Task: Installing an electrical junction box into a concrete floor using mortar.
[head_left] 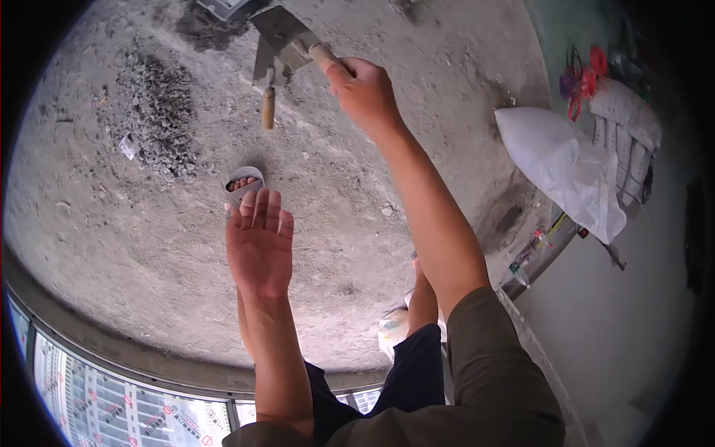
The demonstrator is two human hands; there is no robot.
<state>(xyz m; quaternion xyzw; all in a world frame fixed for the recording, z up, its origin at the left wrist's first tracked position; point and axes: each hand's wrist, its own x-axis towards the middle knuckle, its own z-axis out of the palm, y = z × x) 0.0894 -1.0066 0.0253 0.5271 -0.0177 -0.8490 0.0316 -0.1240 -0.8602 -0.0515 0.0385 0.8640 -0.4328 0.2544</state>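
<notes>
My right hand (365, 93) is stretched far forward, its fingers wrapped round the pale handle of a trowel (281, 28) with a broad grey metal blade. Just beyond and below that blade is a second trowel (268, 109) with a wooden handle; its blade is partly hidden behind the first. Whether the two blades touch I cannot tell. My left hand (259, 249) is held out palm up, fingers extended and nothing in it. Past its fingertips shows my sandalled foot (246, 182) on the rough concrete floor (335, 216).
A heap of grey rubble (160, 112) lies on the floor to the left. At the right, a white plastic sack (555, 153) rests by stacked pale bags (625, 134) and red plastic (593, 67). A low ledge (547, 253) runs along the right wall. Windows (126, 395) curve along the lower left.
</notes>
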